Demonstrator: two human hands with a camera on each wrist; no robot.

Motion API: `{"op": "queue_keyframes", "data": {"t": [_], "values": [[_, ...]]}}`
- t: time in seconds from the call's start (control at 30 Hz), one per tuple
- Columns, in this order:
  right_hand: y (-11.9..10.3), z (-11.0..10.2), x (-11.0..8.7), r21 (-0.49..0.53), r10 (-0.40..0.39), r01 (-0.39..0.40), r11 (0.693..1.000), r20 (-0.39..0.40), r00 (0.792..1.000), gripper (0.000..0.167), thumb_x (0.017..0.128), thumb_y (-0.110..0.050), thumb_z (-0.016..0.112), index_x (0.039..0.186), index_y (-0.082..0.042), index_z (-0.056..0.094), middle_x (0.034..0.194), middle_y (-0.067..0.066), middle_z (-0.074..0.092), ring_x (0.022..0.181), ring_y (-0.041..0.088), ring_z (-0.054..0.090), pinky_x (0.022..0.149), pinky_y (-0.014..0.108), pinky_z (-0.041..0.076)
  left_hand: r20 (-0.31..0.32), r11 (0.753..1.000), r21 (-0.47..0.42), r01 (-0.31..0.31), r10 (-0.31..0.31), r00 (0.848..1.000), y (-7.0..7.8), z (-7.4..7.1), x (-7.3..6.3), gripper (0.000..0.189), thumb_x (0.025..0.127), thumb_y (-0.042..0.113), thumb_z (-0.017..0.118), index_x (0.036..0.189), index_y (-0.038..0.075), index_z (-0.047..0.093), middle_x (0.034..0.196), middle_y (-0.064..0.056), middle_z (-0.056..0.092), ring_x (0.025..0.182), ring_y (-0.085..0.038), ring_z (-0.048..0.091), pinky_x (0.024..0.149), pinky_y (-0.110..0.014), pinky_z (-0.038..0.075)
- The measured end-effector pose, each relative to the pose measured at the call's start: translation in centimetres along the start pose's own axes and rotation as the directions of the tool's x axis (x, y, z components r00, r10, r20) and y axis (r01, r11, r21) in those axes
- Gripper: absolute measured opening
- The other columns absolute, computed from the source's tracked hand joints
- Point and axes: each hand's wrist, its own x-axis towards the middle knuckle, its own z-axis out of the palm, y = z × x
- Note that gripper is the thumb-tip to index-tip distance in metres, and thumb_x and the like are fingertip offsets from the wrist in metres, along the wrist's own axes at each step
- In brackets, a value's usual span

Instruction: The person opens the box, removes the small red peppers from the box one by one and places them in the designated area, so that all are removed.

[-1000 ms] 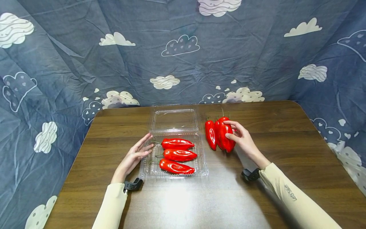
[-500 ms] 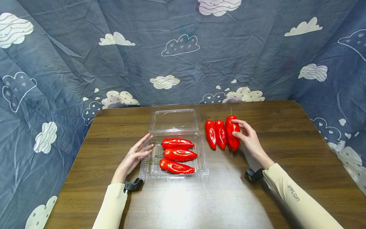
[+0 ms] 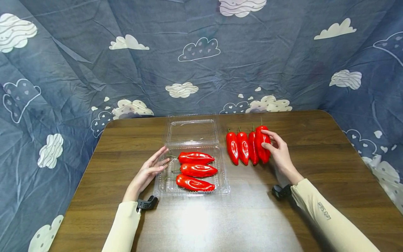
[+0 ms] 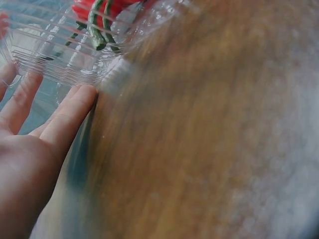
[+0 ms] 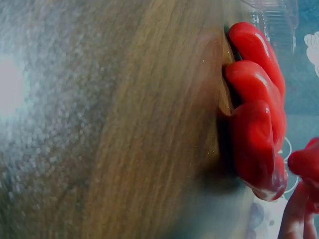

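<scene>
My right hand [image 3: 280, 154] pinches a glossy red pepper [image 3: 263, 145] between fingers and thumb. It points upright at the right end of a row on the table. Three more red peppers lie side by side to its left, the nearest being a partly covered pepper [image 3: 253, 148]. In the right wrist view the held pepper [image 5: 306, 162] looks raised apart from the row. Straight fingers of my left hand [image 3: 146, 175] touch the left side of a clear plastic clamshell box [image 3: 223, 187]. Inside it, three red peppers lie crosswise, including a middle pepper [image 3: 199, 170], stems toward that hand.
The box's clear lid [image 3: 192, 131] lies folded back behind it. A brown wooden table [image 3: 315, 147] bears everything, with strong glare at its front middle. A blue cloud-print cloth [image 3: 201, 77] hangs behind the table's far edge and along both sides.
My right hand has shifted to the right with its pepper, uncovering more of the peppers beside it. The left hand and the box have stayed put.
</scene>
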Motion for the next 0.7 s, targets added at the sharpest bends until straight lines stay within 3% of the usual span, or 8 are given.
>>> {"op": "queue_keyframes", "data": {"t": [0.3,0.7], "values": [[0.8,-0.4,0.2,-0.064,0.038,-0.041,0.997,-0.049,0.998,0.041,0.092,-0.004,0.055,0.133,-0.003,0.054,0.114,0.007,0.056,0.091,0.009,0.052,0.072,0.015,0.046,-0.004,1.000,0.007,0.002,-0.002,1.000,0.0,0.0,0.0,0.068,0.093,-0.009,0.042,0.153,0.005,0.014,0.158,-0.018,0.009,0.137,-0.048,0.017,0.107,-0.031,0.035],[2.0,-1.2,0.6,-0.120,0.081,-0.087,0.989,-0.060,0.995,0.043,0.092,0.000,0.053,0.134,0.002,0.050,0.125,0.022,0.051,0.092,0.007,0.049,0.071,0.013,0.044,-0.007,1.000,0.012,0.002,-0.001,1.000,0.0,0.0,0.0,0.068,0.093,-0.008,0.042,0.153,0.005,0.014,0.158,-0.018,0.010,0.137,-0.047,0.018,0.107,-0.032,0.034]]}}
